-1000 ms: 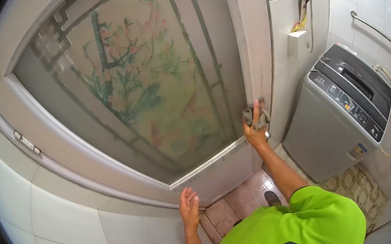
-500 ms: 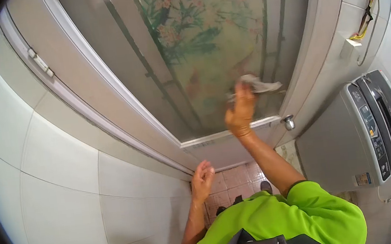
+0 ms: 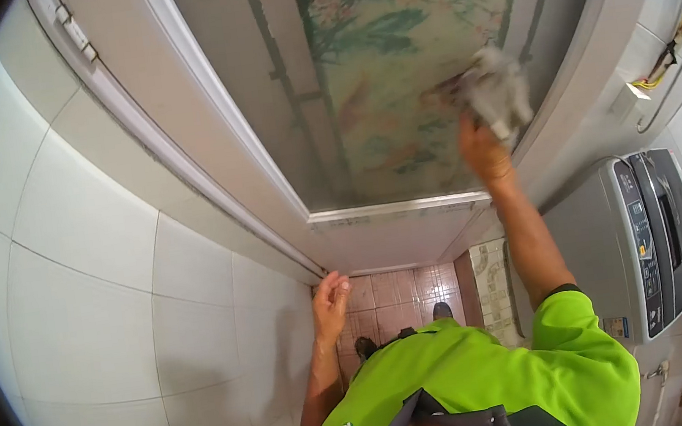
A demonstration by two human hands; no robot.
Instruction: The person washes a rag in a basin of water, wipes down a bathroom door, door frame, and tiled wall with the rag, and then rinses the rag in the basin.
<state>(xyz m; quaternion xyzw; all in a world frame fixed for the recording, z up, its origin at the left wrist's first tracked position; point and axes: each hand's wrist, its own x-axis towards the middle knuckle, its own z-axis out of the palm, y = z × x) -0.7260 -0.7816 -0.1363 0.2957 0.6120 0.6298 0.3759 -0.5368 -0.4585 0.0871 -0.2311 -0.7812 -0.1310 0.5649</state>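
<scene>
My right hand (image 3: pixel 485 151) grips a whitish cloth (image 3: pixel 500 93), which is blurred by motion. The cloth lies against the glass panel (image 3: pixel 397 112) of a door, near the panel's right side. Printed on the glass are pink blossoms, green leaves and orange fish. Lower down, my left hand (image 3: pixel 332 306) hangs near the door's bottom left corner, its fingers loosely bent and holding nothing. A light pinkish door frame (image 3: pixel 241 144) surrounds the glass.
A grey top-loading washing machine (image 3: pixel 587 242) stands to the right. Wires (image 3: pixel 660 72) hang from a white box on the right wall. White tiles (image 3: pixel 80 305) cover the left wall, and reddish tiles (image 3: pixel 393 292) the floor. A hinge (image 3: pixel 76 32) sits at upper left.
My right hand and the cloth have moved up and to the right across the glass. My view has shifted, and the door's knob no longer shows.
</scene>
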